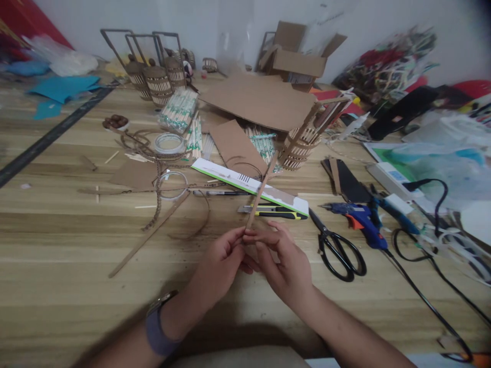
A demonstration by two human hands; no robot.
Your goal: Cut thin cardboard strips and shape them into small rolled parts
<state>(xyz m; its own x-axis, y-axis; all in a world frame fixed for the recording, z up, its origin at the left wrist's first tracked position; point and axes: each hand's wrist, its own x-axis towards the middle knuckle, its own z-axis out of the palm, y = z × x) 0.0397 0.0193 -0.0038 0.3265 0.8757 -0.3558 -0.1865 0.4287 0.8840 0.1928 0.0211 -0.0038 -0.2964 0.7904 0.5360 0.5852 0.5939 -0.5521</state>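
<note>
Both hands, left hand (224,255) and right hand (286,260), pinch cardboard strip (262,189) (lower end hidden); forearms cropped.

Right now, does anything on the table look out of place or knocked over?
One thing: the stick basket beside the cardboard sheet lies tipped on its side, while similar ones at the back stand upright. Both hands, left hand and right hand, pinch a thin cardboard strip.
</note>
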